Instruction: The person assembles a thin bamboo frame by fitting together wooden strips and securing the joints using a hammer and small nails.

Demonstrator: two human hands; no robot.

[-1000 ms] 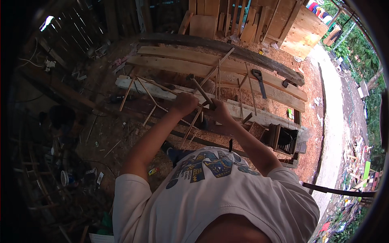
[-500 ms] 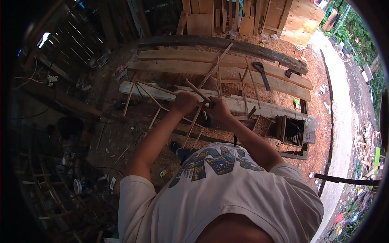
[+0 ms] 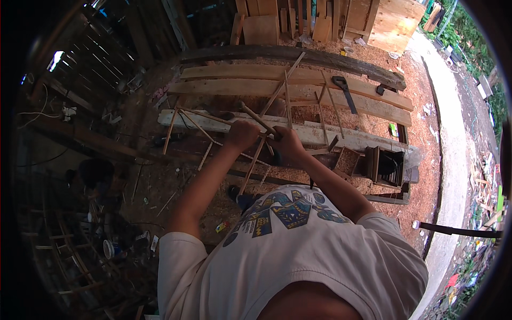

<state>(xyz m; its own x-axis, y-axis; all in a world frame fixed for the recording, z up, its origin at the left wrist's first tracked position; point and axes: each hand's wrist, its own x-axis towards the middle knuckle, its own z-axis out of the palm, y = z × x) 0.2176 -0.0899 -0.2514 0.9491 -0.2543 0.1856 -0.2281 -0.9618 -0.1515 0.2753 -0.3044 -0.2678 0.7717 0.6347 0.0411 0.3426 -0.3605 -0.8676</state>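
Note:
A frame of thin wooden strips (image 3: 200,127) lies across the boards in front of me, with several strips crossing at angles. My left hand (image 3: 244,134) is closed round a strip of this frame, near where strips meet. Just to its right, my right hand (image 3: 288,142) is closed on a short, thick wooden stick (image 3: 257,117) like a tool handle. The stick slants up and left past my left hand. Something dark shows below my right hand, but I cannot make out whether it belongs to the stick.
A handsaw (image 3: 345,95) lies on long planks (image 3: 234,87) beyond the frame. To the right are an open wooden box (image 3: 348,161) and a dark slatted wooden piece (image 3: 385,164). A heavy beam (image 3: 298,57) runs behind. Wood shavings cover the floor; a black strap (image 3: 456,230) juts in at right.
Both hands keep their grip at nearly the same place. The view has shifted slightly; the stick and the frame show no clear movement.

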